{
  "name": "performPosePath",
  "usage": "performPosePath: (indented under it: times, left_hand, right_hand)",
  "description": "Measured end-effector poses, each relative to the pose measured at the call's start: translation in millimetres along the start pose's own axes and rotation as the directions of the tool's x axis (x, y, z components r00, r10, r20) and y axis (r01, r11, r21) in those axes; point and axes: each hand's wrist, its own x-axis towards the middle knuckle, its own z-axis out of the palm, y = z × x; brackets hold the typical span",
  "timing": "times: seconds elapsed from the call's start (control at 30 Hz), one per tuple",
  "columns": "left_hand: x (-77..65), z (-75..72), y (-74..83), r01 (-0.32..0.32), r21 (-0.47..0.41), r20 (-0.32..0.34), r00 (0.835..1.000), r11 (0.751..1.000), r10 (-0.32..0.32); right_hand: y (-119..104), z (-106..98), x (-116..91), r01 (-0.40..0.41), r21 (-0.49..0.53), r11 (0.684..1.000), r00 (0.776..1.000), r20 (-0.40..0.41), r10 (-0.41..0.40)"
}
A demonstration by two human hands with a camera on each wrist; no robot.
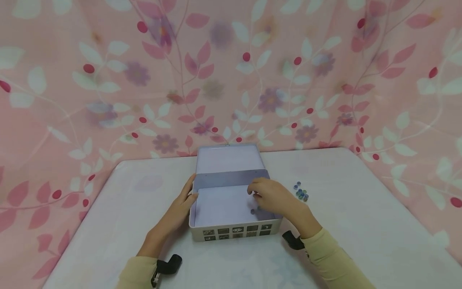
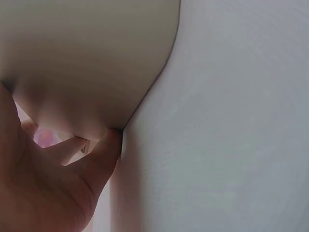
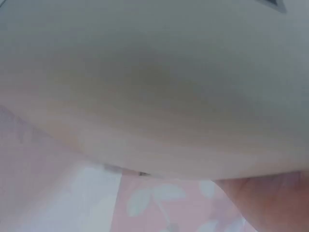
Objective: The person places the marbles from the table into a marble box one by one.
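A pale metal box (image 1: 236, 235) with small dark pictures on its front stands on the table, its hinged lid (image 1: 231, 158) raised at the back. My left hand (image 1: 182, 204) grips the box's left wall, thumb at the rim and fingers along the outside; the left wrist view shows the fingertips against the wall. Over the right part of the box is my right hand (image 1: 270, 196), fingers loosely bent downward, nothing visible between thumb and forefinger. Just below it, a small dark marble (image 1: 252, 211) shows inside the box. In the right wrist view the box wall hides most of that hand.
Several glass marbles (image 1: 301, 194) lie in a loose group on the white tablecloth (image 1: 361, 208), to the right of the box. A pink floral curtain (image 1: 231, 80) hangs behind the table. Black wrist mounts (image 1: 169, 265) sit at both sleeves.
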Motion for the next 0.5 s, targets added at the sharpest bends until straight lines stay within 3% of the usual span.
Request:
performPosePath:
  times: [0.2,0.5]
  left_hand:
    - [-0.2,-0.2,2.1,0.014,0.006,-0.001,1.000,1.000,-0.014]
    - [-0.3,0.0,1.9,0.015,-0.011,0.001,1.000,1.000,-0.015]
  right_hand:
    - [6,-3,-1,0.029,0.007,1.000,0.999,-0.014,-0.029]
    - [20,-19,-4,-0.013,0.103,0.995,0.998,-0.066,0.020]
